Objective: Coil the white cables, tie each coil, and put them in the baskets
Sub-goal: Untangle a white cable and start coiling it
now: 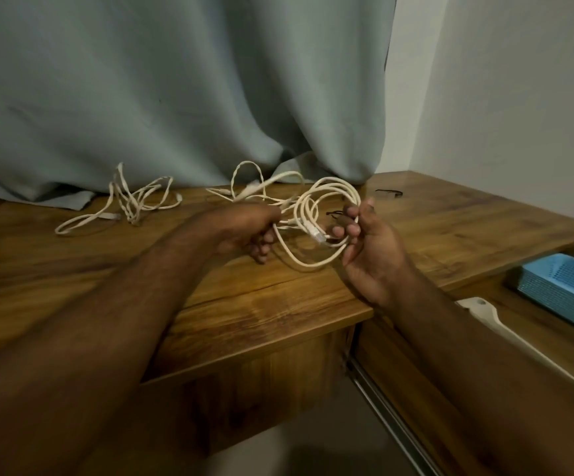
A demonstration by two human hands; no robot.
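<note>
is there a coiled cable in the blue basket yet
No, the blue basket shows no cable; both hands hold the coil above the table.

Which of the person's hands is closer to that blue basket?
The right hand. It holds the cable coil above the desk, with the blue basket lower down on its right. The left hand grips the cable on the coil's far side, farther from the basket.

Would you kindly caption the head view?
Both hands, left hand and right hand, coil a white cable above the wooden desk.
</note>
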